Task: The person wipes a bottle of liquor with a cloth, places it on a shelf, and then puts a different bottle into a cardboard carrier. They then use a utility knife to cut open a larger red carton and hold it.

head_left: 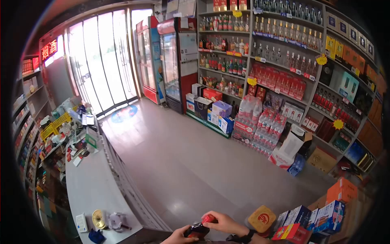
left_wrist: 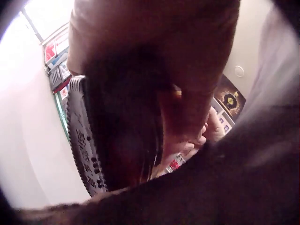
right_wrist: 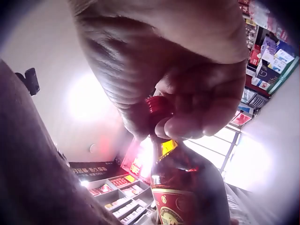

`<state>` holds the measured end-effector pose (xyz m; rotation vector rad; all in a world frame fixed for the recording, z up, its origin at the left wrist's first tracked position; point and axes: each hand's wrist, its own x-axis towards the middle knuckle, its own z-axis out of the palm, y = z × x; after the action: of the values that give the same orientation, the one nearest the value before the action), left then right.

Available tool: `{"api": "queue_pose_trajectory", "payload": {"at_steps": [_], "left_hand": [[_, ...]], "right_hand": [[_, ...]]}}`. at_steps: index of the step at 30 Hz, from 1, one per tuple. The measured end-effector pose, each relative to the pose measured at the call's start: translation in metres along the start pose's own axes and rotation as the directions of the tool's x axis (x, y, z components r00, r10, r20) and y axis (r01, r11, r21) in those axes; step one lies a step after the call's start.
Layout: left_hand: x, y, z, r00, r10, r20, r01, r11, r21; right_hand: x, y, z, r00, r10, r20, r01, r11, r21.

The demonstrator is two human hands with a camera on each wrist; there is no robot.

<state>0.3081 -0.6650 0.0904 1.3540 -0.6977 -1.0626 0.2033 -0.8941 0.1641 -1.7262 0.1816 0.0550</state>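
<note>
dark glass bottle with red label [head_left: 197, 231] held low at frame bottom, near body, above floor. left hand [head_left: 177, 236] wrapped round bottle body. right hand [head_left: 224, 223] fingers [right_wrist: 187, 124] curled, pinching red ribbed screw cap [right_wrist: 158, 107]. cap still seated on neck, so looks like opening not yet done; seal state unclear. surroundings: white shop counter [head_left: 91, 187] at left, grey tiled floor [head_left: 183, 162], liquor shelves [head_left: 284, 61], drinks fridge [head_left: 172, 61], glass doors [head_left: 103, 61].

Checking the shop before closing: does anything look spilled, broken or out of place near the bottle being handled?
Nothing stands out. The right hand grips the red cap; the left hand holds the bottle, no spill visible.
</note>
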Motion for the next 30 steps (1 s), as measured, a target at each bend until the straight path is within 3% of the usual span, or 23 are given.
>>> {"api": "queue_pose_trajectory", "payload": {"at_steps": [1,2,3,5,11,17,22,24,25,26,27,28,30], "left_hand": [[0.017,-0.004,-0.008,1.0,-0.023,0.0,0.023,0.999,-0.026],[0.038,0.003,-0.016,0.999,-0.046,0.014,0.046,0.998,-0.053],[0.063,-0.006,-0.037,0.999,-0.051,0.005,0.046,0.945,0.325],[0.116,0.01,-0.066,0.983,-0.178,0.04,0.146,0.898,0.416],[0.289,0.063,-0.152,0.986,-0.03,0.166,-0.062,0.852,0.52],[0.449,0.134,-0.227,0.951,0.01,0.308,-0.17,0.849,0.5],[0.569,0.149,-0.277,0.932,-0.103,0.347,-0.095,0.856,0.509],[0.627,0.094,-0.302,0.953,0.088,0.29,-0.231,0.831,0.507],[0.645,0.153,-0.3,0.962,-0.156,0.224,0.026,0.87,0.492],[0.671,0.149,-0.31,0.975,-0.081,0.209,-0.002,0.93,0.367],[0.699,0.154,-0.32,0.975,-0.088,0.205,0.034,0.967,0.252],[0.728,0.163,-0.329,0.983,-0.046,0.179,-0.013,0.95,0.312],[0.783,0.187,-0.355,0.991,-0.028,0.133,-0.024,0.929,0.37]], "right_hand": [[0.017,0.009,-0.012,1.0,-0.016,-0.005,0.016,0.998,-0.056],[0.034,0.011,-0.026,0.996,0.087,0.019,-0.086,0.995,-0.054],[0.05,0.019,-0.038,0.996,0.093,0.009,-0.093,0.995,-0.045],[0.092,0.033,-0.069,0.996,0.091,-0.003,-0.091,0.995,-0.052],[0.232,0.008,-0.169,0.985,0.116,-0.124,-0.131,0.983,-0.126],[0.347,-0.032,-0.256,0.969,0.073,-0.236,-0.069,0.997,0.022],[0.449,-0.014,-0.337,0.973,0.103,-0.206,-0.101,0.995,0.022],[0.495,-0.001,-0.376,0.981,0.059,-0.185,-0.056,0.998,0.024],[0.52,0.0,-0.396,0.984,0.1,-0.148,-0.088,0.992,0.087],[0.546,0.01,-0.417,0.99,0.027,-0.137,-0.019,0.998,0.057],[0.575,0.018,-0.44,0.993,-0.044,-0.11,0.047,0.998,0.029],[0.598,0.005,-0.464,0.996,0.046,-0.076,-0.045,0.999,0.023],[0.658,0.009,-0.509,0.993,-0.06,-0.099,0.053,0.996,-0.073]]}}
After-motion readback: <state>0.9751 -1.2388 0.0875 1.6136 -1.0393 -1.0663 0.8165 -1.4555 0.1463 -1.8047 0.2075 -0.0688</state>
